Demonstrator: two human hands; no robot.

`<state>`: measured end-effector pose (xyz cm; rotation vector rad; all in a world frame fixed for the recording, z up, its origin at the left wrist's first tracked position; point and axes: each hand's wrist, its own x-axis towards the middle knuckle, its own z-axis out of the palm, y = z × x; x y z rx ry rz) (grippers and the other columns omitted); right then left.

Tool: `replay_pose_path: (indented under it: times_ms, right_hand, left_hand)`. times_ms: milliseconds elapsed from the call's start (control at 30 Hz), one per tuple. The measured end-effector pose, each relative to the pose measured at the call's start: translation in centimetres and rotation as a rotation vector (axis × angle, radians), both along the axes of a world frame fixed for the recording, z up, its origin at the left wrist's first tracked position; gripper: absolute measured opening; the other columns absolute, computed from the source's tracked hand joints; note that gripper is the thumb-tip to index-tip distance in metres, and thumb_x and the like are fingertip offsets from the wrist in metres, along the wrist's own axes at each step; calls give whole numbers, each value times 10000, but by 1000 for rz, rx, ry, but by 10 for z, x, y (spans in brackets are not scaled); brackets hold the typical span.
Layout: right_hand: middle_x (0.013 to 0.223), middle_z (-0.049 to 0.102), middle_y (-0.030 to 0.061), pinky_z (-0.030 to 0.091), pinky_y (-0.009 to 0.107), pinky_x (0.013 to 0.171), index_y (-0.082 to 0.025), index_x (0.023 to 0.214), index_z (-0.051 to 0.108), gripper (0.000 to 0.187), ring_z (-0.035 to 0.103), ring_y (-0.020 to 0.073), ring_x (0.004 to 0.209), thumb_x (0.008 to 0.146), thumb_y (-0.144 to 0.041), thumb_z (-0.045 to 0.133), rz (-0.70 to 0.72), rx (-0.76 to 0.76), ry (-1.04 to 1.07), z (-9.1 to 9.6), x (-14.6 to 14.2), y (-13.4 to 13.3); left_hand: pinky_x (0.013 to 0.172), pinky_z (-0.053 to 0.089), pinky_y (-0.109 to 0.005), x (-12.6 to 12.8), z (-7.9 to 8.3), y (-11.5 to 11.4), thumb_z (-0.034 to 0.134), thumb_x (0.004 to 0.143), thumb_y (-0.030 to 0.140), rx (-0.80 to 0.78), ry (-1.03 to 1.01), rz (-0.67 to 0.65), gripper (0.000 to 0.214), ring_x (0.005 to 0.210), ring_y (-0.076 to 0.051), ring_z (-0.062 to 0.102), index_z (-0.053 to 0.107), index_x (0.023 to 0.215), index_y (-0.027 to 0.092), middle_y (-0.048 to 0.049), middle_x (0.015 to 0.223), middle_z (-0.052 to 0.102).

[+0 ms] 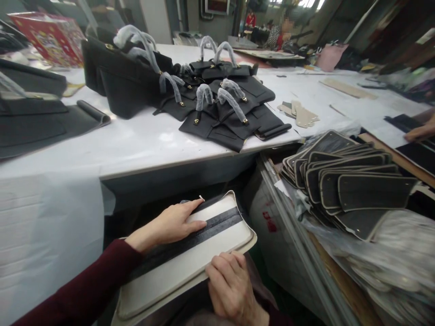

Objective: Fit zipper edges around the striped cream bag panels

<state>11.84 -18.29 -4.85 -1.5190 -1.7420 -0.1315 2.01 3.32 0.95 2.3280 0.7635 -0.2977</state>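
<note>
A cream-white panel with a black strip down its middle lies across my lap below the table edge. My left hand lies flat on its upper part, fingers stretched out along the black strip. My right hand is curled over the panel's near edge, fingers closed on it.
A white table carries black bag parts with foam-wrapped handles and a standing black bag. A fanned stack of black panels sits at the right on plastic wrap. Another person's hand rests at the far right edge.
</note>
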Motion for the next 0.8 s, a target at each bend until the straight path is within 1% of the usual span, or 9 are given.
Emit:
replay_pose_path:
  times_ms: [167, 233, 300, 367, 433, 500, 600, 700, 800]
  right_hand:
    - [1063, 612, 130, 464, 397, 933, -77, 1114, 610, 276, 550, 254, 1083, 849, -62, 533, 72, 90, 84, 5, 6, -9]
    - [1156, 580, 131, 464, 412, 990, -108, 1137, 600, 304, 502, 290, 1215, 839, -66, 561, 10, 126, 150, 6, 12, -18]
    - [1235, 561, 114, 432, 439, 1043, -154, 1172, 594, 346, 464, 308, 1283, 831, -96, 603, -155, 136, 302, 3, 21, -28]
    - [1320, 544, 96, 383, 463, 1087, -198, 1225, 582, 371, 453, 298, 1309, 857, -203, 629, -397, 89, 624, -5, 33, -33]
    - [1347, 560, 85, 371, 465, 1099, -215, 1233, 585, 381, 464, 284, 1316, 889, -379, 609, -604, 4, 1131, -17, 45, -28]
    - [1286, 626, 73, 423, 454, 1055, -221, 1202, 609, 456, 521, 281, 1270, 865, -528, 601, -680, -96, 1689, -27, 50, -14]
    - [1109, 721, 73, 509, 451, 927, -201, 1137, 663, 541, 629, 302, 1121, 805, -627, 625, -526, -234, 2243, -33, 47, 16]
    - [999, 750, 77, 529, 459, 851, -188, 1100, 698, 569, 680, 316, 999, 795, -660, 618, -340, -213, 2401, -25, 41, 38]
    - [961, 758, 66, 531, 456, 827, -195, 1088, 710, 519, 700, 312, 933, 801, -620, 631, -307, -134, 2473, -16, 39, 46]
  left_hand:
    - [1089, 402, -376, -2, 0, -5, 508, 880, 517, 8, 16, 41, 710, 1298, -289, 527, 394, 1481, 156, -107, 1470, 499]
    - [1083, 410, -382, -2, 0, -5, 502, 883, 519, -2, 18, 44, 703, 1294, -290, 530, 393, 1482, 167, -100, 1472, 497]
    - [1078, 415, -391, -2, 1, -6, 498, 885, 519, -8, 18, 44, 698, 1291, -295, 532, 393, 1484, 177, -92, 1476, 494]
    - [1079, 416, -394, -2, 3, -7, 499, 885, 513, -10, 15, 49, 690, 1294, -295, 530, 393, 1485, 188, -82, 1481, 490]
    - [1086, 410, -395, -3, 5, -8, 504, 883, 504, -7, 13, 57, 682, 1298, -290, 527, 392, 1486, 205, -69, 1486, 484]
    - [1096, 401, -397, -2, 6, -10, 511, 880, 497, 0, 14, 65, 680, 1304, -287, 521, 389, 1488, 217, -59, 1488, 483]
    - [1107, 392, -404, -1, 7, -11, 520, 876, 491, 9, 19, 72, 681, 1307, -287, 519, 389, 1488, 221, -50, 1487, 485]
    - [1099, 405, -409, 0, 9, -11, 526, 874, 475, 13, 29, 82, 664, 1291, -285, 534, 403, 1480, 234, -37, 1477, 498]
    - [1086, 423, -422, 1, 11, -17, 524, 874, 444, 40, 45, 81, 643, 1281, -284, 545, 408, 1475, 244, -30, 1471, 505]
